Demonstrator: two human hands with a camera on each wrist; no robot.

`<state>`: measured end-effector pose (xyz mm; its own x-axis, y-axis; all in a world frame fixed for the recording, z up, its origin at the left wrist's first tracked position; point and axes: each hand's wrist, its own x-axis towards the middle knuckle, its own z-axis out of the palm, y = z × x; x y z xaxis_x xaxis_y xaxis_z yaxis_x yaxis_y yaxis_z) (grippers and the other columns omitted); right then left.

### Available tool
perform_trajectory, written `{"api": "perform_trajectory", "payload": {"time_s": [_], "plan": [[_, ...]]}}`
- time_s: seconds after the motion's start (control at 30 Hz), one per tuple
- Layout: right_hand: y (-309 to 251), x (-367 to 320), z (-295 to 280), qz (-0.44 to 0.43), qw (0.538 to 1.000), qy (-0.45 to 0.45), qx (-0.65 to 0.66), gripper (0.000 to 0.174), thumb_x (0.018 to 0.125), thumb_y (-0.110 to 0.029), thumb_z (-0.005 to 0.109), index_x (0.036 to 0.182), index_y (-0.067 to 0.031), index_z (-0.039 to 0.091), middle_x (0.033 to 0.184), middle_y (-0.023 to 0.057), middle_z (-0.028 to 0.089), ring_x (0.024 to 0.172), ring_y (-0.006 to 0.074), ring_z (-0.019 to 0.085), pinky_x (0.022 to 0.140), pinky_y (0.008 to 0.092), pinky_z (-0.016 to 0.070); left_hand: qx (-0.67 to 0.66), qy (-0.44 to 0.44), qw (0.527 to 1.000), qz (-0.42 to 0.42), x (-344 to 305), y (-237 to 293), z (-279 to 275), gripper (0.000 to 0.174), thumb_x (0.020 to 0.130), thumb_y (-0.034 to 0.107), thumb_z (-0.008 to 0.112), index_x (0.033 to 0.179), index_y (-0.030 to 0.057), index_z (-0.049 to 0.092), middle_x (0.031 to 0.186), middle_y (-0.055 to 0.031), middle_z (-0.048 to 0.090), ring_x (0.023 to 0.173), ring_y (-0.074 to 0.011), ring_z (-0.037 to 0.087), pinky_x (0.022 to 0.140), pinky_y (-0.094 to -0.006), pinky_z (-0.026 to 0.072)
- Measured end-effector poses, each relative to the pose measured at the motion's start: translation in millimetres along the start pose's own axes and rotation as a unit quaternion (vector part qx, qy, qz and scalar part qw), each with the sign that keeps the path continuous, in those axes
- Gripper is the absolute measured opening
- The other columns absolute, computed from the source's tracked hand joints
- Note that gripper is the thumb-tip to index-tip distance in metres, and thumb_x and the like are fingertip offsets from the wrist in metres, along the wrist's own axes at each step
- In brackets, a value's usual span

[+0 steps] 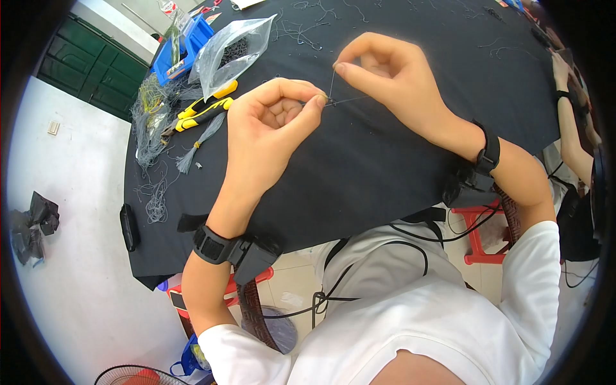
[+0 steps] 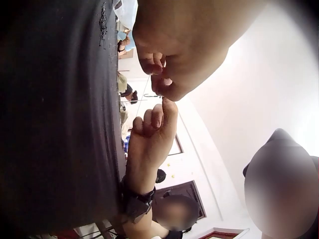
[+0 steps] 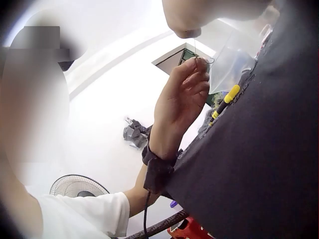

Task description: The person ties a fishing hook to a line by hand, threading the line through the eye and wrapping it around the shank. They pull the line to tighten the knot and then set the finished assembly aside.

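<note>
Over the black-covered table, my left hand (image 1: pixel 266 131) pinches a small dark fish hook (image 2: pixel 151 95) between thumb and forefinger. The hook's curved end shows past the fingertips in both wrist views; its shank is mostly hidden by them. Just up and to the right, my right hand (image 1: pixel 401 80) pinches a thin grey line (image 1: pixel 332 83) between thumb and forefinger. That line runs taut down to the left fingertips. A second strand (image 1: pixel 350 100) stretches from the hook toward the right palm.
Left of my hands lie yellow-and-black pliers (image 1: pixel 204 114), a bundle of cut line (image 1: pixel 204 142) and tangled line (image 1: pixel 149 125). Behind them stand a clear plastic bag (image 1: pixel 208 70) with dark contents and a blue basket (image 1: pixel 165 64). Another person's arm (image 1: pixel 571 128) is at the right edge.
</note>
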<state>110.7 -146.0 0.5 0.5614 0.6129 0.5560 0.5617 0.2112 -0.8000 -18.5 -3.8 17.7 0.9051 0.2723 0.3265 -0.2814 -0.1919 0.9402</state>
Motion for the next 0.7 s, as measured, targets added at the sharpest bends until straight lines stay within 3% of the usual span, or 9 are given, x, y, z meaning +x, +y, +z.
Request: {"api": "perform_trajectory", "payload": {"time_s": [0.2, 0.33, 0.47, 0.57, 0.7], "plan": [[-8.1, -2.5, 2.1, 0.201, 0.96, -0.104, 0.163, 0.01, 0.082, -0.015, 0.062, 0.08, -0.0049, 0.063, 0.055, -0.0096, 0.037, 0.048, 0.0, 0.029, 0.044, 0.0198, 0.022, -0.02, -0.034, 0.997, 0.066, 0.4, 0.0, -2.3, 0.008, 0.082, -0.005, 0.062, 0.089, -0.0052, 0.062, 0.084, -0.0023, 0.062, 0.069, -0.0011, 0.051, 0.06, -0.0146, 0.0397], [-7.5, -3.6, 0.1, 0.331, 0.873, -0.203, 0.296, 0.011, 0.082, -0.015, 0.059, 0.078, -0.0054, 0.06, 0.055, -0.0096, 0.034, 0.046, 0.0015, 0.024, 0.042, 0.0212, 0.0189, -0.055, -0.017, 0.995, 0.084, 1.2, -0.8, -1.0, 0.01, 0.082, -0.005, 0.061, 0.093, -0.0056, 0.062, 0.087, -0.0048, 0.063, 0.074, -0.004, 0.057, 0.065, -0.0157, 0.0443], [-10.1, -8.9, 6.8, 0.383, 0.813, -0.235, 0.37, 0.01, 0.083, -0.013, 0.058, 0.075, -0.0073, 0.055, 0.054, -0.0095, 0.03, 0.045, 0.002, 0.022, 0.041, 0.0215, 0.0156, -0.086, 0.003, 0.993, 0.074, 0.3, -3.8, 2.3, 0.012, 0.083, -0.005, 0.061, 0.094, -0.0061, 0.061, 0.088, -0.0063, 0.064, 0.077, -0.006, 0.06, 0.067, -0.0169, 0.0472], [-12.9, -11.8, 9.9, 0.381, 0.818, -0.227, 0.366, 0.012, 0.082, -0.012, 0.059, 0.072, -0.0081, 0.053, 0.054, -0.0093, 0.031, 0.045, 0.0023, 0.022, 0.041, 0.0218, 0.0167, -0.087, 0.035, 0.994, 0.057, -0.6, -4.6, 6.5, 0.011, 0.083, -0.004, 0.061, 0.094, -0.0063, 0.061, 0.087, -0.0058, 0.064, 0.075, -0.0055, 0.059, 0.066, -0.0165, 0.0469], [-21.1, -15.5, 11.1, 0.32, 0.873, -0.2, 0.31, 0.012, 0.082, -0.011, 0.06, 0.073, -0.008, 0.053, 0.054, -0.0089, 0.035, 0.046, 0.0013, 0.027, 0.042, 0.0212, 0.0195, -0.053, 0.068, 0.995, 0.058, 0.3, -3.7, 6.1, 0.009, 0.082, -0.004, 0.062, 0.091, -0.0059, 0.062, 0.084, -0.0027, 0.062, 0.069, -0.0024, 0.054, 0.061, -0.0143, 0.0424]]}}
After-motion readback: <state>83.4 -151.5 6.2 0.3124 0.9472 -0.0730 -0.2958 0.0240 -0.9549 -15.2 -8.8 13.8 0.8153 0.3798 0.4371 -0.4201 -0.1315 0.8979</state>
